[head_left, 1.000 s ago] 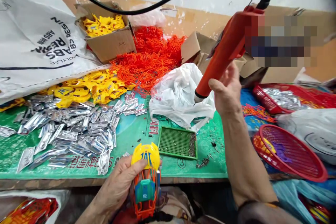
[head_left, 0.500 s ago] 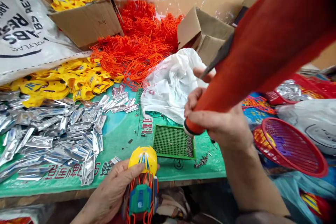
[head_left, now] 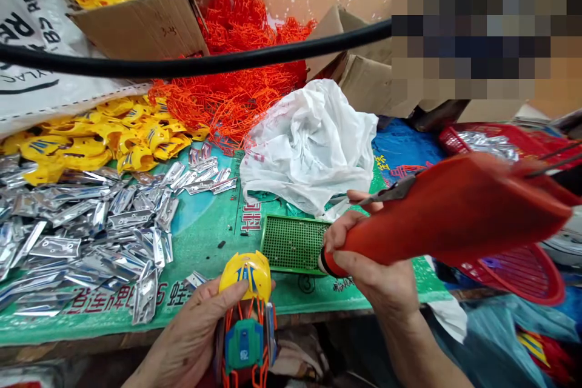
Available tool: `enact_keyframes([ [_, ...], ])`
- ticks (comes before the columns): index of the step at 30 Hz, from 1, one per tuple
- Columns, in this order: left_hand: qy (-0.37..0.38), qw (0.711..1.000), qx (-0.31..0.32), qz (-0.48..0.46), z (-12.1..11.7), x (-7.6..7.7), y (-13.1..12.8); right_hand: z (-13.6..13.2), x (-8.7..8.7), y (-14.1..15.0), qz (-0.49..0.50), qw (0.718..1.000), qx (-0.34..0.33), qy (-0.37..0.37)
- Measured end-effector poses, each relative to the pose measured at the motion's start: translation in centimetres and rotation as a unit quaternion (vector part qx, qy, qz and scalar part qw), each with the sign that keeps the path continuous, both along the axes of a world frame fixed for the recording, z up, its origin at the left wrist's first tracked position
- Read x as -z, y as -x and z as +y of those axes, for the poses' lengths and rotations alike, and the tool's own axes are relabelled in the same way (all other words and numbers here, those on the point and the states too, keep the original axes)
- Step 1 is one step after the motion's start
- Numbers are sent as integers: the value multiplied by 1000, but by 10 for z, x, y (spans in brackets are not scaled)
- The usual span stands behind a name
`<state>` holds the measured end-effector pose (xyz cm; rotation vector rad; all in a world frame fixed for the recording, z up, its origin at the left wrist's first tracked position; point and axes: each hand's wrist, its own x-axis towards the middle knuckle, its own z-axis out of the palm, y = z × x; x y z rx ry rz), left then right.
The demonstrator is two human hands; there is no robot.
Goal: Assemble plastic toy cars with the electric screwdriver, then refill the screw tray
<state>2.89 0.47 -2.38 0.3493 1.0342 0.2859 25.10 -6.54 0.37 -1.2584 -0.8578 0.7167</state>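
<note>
My left hand (head_left: 195, 318) grips a toy car (head_left: 244, 339) low at the front edge of the table. The car has a yellow front with blue stripes, orange wire-like bars and a teal block; my thumb rests on the yellow part. My right hand (head_left: 379, 273) is wrapped round a red-sleeved electric screwdriver (head_left: 436, 212), beside a metal lever on it. Its black-ringed front end points left and down, over the right end of a green mesh tray (head_left: 268, 265). The bit cannot be made out. Small screws (head_left: 344, 285) lie by the tray, partly hidden by the tool.
Silvery stickered plates (head_left: 131, 218) and yellow shells (head_left: 91, 139) are heaped left. Orange frames (head_left: 240, 82) pile up behind, near a cardboard box (head_left: 140, 27). A white plastic bag (head_left: 313, 139) lies mid-table. A black cable (head_left: 195, 63) crosses the view; a red basket (head_left: 513, 276) stands right.
My right hand has lowered the screwdriver, tilting it flatter and bringing its front end down towards the tray. The black cable has swung across the view. My left hand holds the toy car almost unmoved.
</note>
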Motion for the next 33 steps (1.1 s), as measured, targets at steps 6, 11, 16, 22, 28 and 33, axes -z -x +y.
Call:
enact_keyframes([
  [6,-4,1000,15,7,1,-1,-2,1,6,1,8,1000,-8,0],
  [11,-10,1000,11,16,1,1,-2,2,10,1,1,1000,-14,-2],
  [16,-10,999,1,34,-1,5,-1,-1,11,2,12,1000,-1,-7],
  [22,-11,1000,10,8,1,6,-1,-2,11,3,7,1000,-28,0],
  [28,-33,999,26,-11,1,8,-4,0,5,5,13,1000,4,-9],
  [33,-80,997,10,-2,-1,8,-10,4,-17,7,60,997,-5,-50],
])
